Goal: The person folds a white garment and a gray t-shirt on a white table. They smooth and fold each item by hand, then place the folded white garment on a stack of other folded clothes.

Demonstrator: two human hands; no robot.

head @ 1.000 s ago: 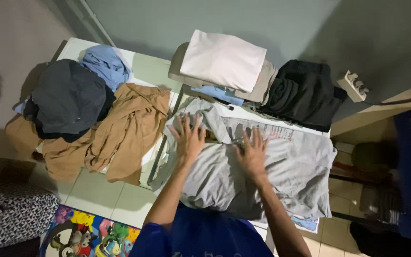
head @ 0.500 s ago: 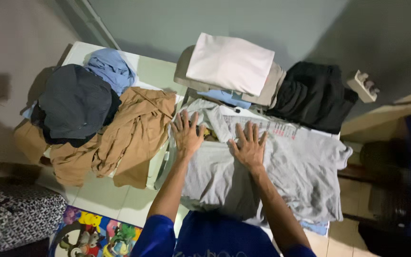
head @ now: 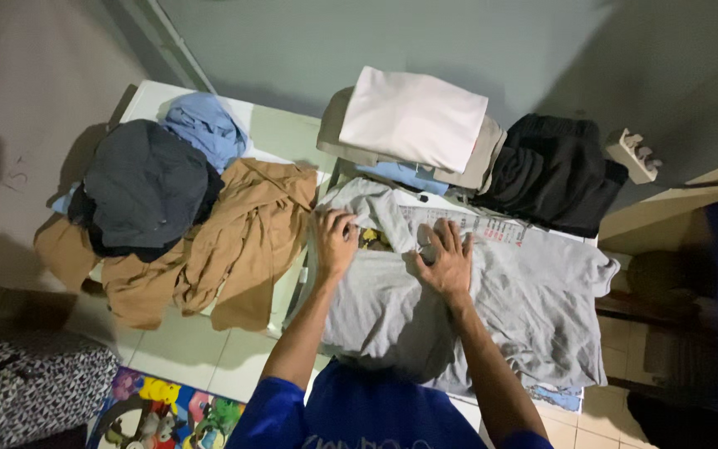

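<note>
Left hand (head: 336,241): palm down on the grey T-shirt (head: 492,308), fingers bent and pinching a fold of the cloth near the shirt's upper left part. Right hand (head: 446,258): laid flat on the same shirt, fingers spread, pressing the fabric just right of the left hand; it grips nothing. Both forearms reach up from the bottom of the view, out of blue sleeves (head: 359,416).

Grey T-shirt: spread loosely over a white surface (head: 459,204), wrinkled, its right side hanging towards the floor. A strip of that surface shows just above the right hand. A small patch of patterned cloth (head: 373,239) shows between the two hands.

Behind the shirt, touching its upper edge: a folded stack with a pale pink piece (head: 413,116) on top, a beige piece (head: 484,166) under it and a light blue piece (head: 409,176) at the bottom. Just right of the stack: a heap of black clothing (head: 554,175). Beyond it, on a ledge: a small pale ridged object (head: 633,154), kind unclear.

Left of the shirt, on a second white top (head: 272,133): a tan garment (head: 243,241) draped over the edge, a dark grey garment (head: 147,187) piled on it, and a light blue garment (head: 205,125) behind.

Floor: pale tiles (head: 209,353), a colourful printed mat (head: 168,411) at lower left, a black-and-white patterned fabric (head: 27,382) beside it.
</note>
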